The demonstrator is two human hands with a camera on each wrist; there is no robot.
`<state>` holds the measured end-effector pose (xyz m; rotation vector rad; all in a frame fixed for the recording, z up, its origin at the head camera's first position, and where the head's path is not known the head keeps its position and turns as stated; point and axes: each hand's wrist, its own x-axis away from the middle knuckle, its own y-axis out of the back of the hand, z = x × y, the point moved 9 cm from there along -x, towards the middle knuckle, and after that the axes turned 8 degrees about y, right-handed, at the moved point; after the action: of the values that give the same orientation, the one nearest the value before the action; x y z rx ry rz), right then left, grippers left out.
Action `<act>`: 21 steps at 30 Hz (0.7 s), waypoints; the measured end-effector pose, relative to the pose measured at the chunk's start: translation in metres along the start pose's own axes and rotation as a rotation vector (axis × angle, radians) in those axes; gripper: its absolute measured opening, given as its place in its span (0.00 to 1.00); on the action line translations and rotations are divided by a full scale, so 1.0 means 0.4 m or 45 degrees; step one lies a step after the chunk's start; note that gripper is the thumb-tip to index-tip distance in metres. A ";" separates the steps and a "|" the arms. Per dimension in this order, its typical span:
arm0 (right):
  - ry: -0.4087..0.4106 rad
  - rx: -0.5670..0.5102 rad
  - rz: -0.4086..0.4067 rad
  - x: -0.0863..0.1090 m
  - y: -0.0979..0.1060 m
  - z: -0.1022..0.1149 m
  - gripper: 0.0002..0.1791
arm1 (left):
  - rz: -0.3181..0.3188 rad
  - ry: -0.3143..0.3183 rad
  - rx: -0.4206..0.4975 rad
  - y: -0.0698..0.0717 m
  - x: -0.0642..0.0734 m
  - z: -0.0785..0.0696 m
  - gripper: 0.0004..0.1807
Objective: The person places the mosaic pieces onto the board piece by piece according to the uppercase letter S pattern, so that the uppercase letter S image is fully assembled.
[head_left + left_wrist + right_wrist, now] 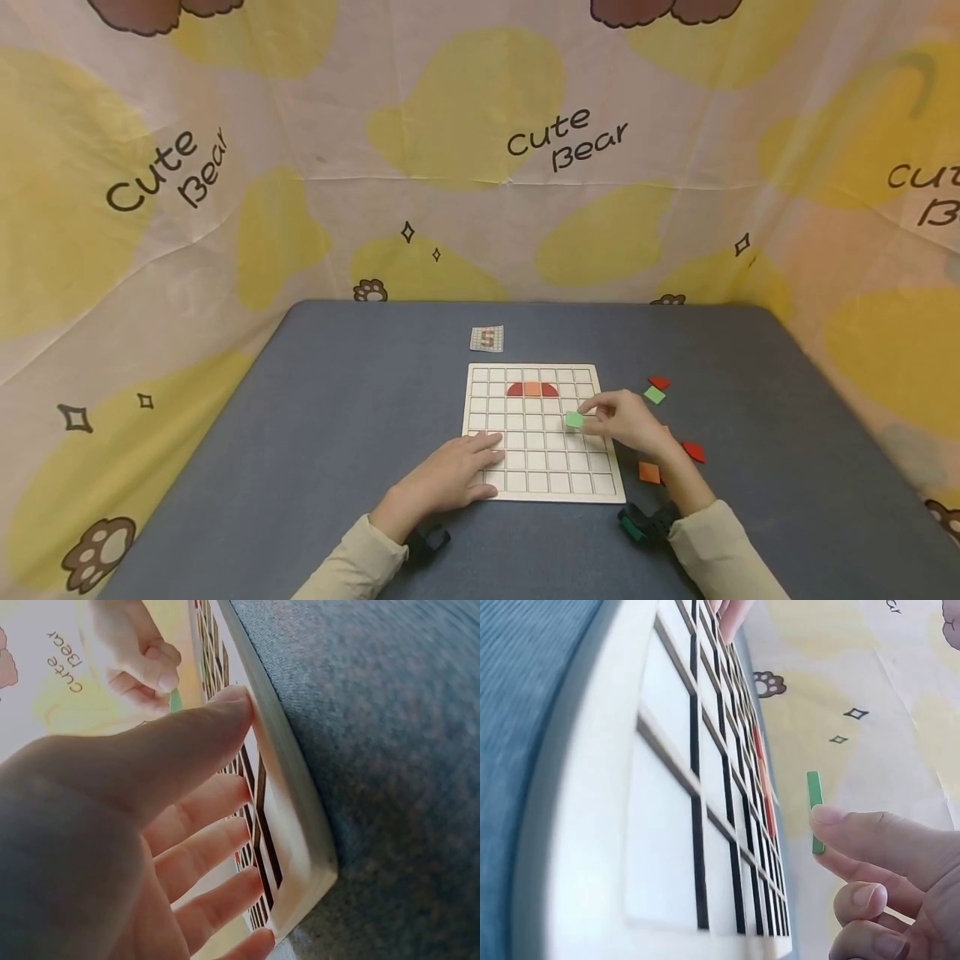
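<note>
A white grid board (536,482) with wooden lines lies on the table. Along one of its upper rows, an orange square tile (532,389) sits between two red rounded tiles (514,389). My right hand (626,423) pinches a green square tile (815,814) between thumb and finger, held above the right part of the grid. In the right wrist view that tile is seen edge-on, apart from the board. My left hand (453,473) rests on the board's lower left side, fingers spread and fairly straight; its thumb (229,705) touches the near edge.
A small pattern card (487,338) lies beyond the board. To the right are loose tiles: a green one (655,395), red ones (693,452) and an orange one (649,472), some partly behind the right arm. A printed cloth (465,108) hangs behind the blue-grey table (360,367).
</note>
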<state>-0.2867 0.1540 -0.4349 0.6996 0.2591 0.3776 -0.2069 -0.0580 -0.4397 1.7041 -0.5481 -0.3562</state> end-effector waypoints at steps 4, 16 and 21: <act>0.025 0.000 0.005 -0.012 -0.008 0.016 0.13 | 0.004 0.000 0.001 -0.001 0.000 0.000 0.27; 0.053 -0.011 0.020 -0.045 -0.034 0.042 0.13 | 0.003 0.009 0.012 -0.002 0.001 0.001 0.27; 0.053 -0.022 0.014 -0.059 -0.047 0.048 0.13 | 0.017 0.033 0.032 -0.003 -0.001 0.003 0.27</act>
<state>-0.2964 0.1199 -0.4306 0.6768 0.2915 0.4048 -0.2077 -0.0588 -0.4411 1.7260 -0.5467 -0.3183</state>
